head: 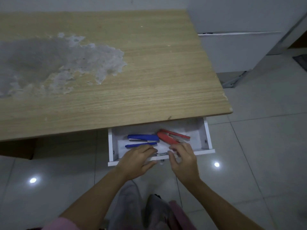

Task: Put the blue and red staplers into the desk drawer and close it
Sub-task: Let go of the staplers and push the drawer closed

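The white desk drawer [207, 140] stands pulled out under the wooden desk's front edge. Inside lie a blue stapler [142, 138], hinged open, on the left and a red stapler [171, 136], also hinged open, on the right. My left hand [137, 161] rests over the drawer's front rim, fingers spread, just below the blue stapler. My right hand [183, 161] hovers at the front rim with fingers curled apart, its fingertips near the red stapler's near end. Neither hand holds a stapler. The drawer's front middle is partly hidden by my hands.
The wooden desk top [149, 80] has a large grey worn patch [58, 62] at left. A white cabinet [240, 47] stands to the right of the desk. Glossy tiled floor [249, 163] lies below, and my knees are at the bottom.
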